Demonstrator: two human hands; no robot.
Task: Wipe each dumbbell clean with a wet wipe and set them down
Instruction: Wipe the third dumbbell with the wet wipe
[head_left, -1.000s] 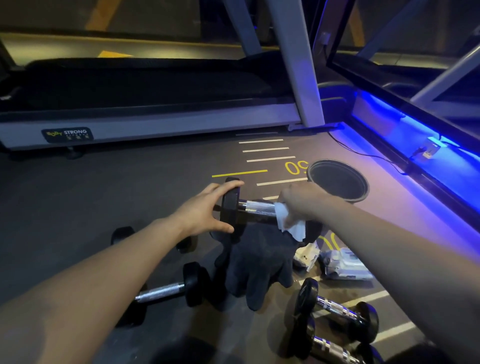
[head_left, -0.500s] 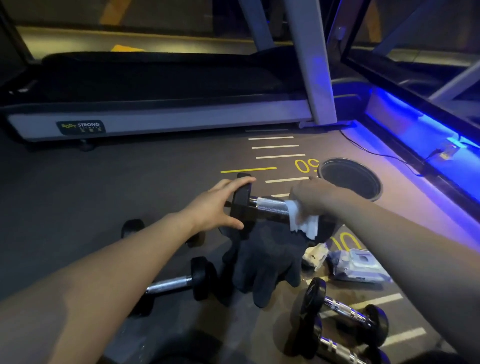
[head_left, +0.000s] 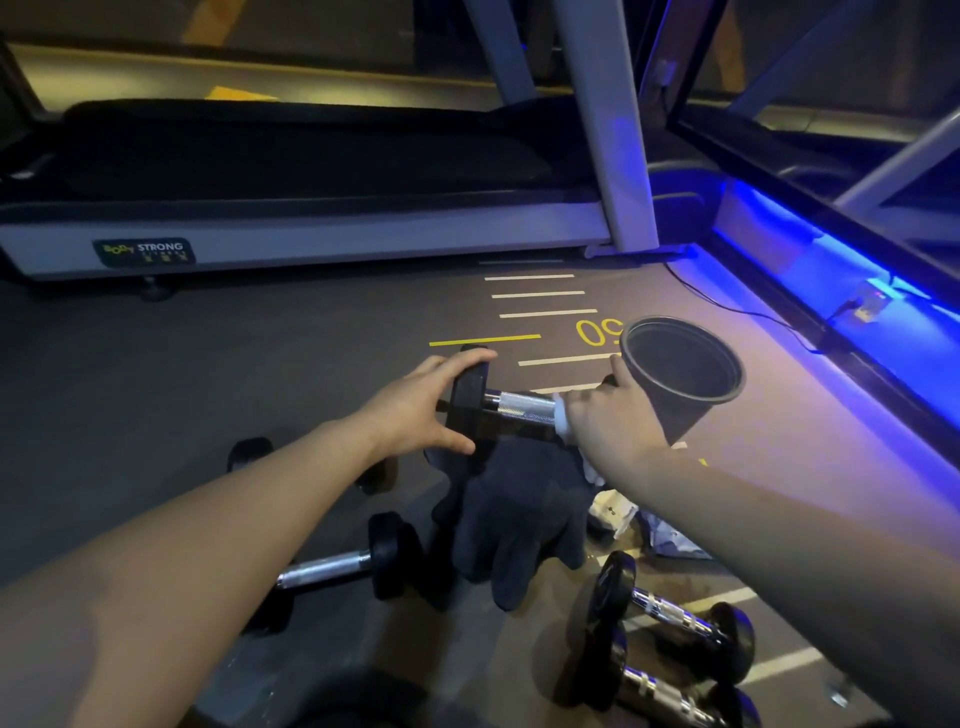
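OK, head view, the only camera. Left hand (head_left: 415, 410) grips the black end plate of the held dumbbell (head_left: 498, 408), fingers over its top edge, thumb under the lower edge. The dumbbell sits level, off the floor, above a dark cloth (head_left: 511, 514) that lies on the floor under it. Right hand (head_left: 610, 423) is wrapped round the right part of the knurled chrome handle with a white wet wipe (head_left: 561, 423) pinched between palm and bar; the wipe shows at the hand's left edge and again below the wrist. The dumbbell's right end plate is hidden behind the hand.

A black bin (head_left: 680, 371) stands just behind the right hand, tilted in this view, its rim open towards the camera.

On the floor (head_left: 156, 395): one dumbbell left of centre (head_left: 332, 569), partly behind the left forearm; another further left (head_left: 249, 452), only its dark ends visible; two more at lower right, the nearer-to-cloth one (head_left: 670, 610) and one at the frame bottom (head_left: 660, 691), lying close together. Crumpled white wipes (head_left: 613, 512) and a wipe pack (head_left: 670, 540) lie just right of the cloth, partly under the right forearm.

Background: treadmill (head_left: 311, 239) along the far side with a "STRONG" label, grey upright post, blue LED strip (head_left: 810, 249) along the right wall, white and yellow floor markings with "50".
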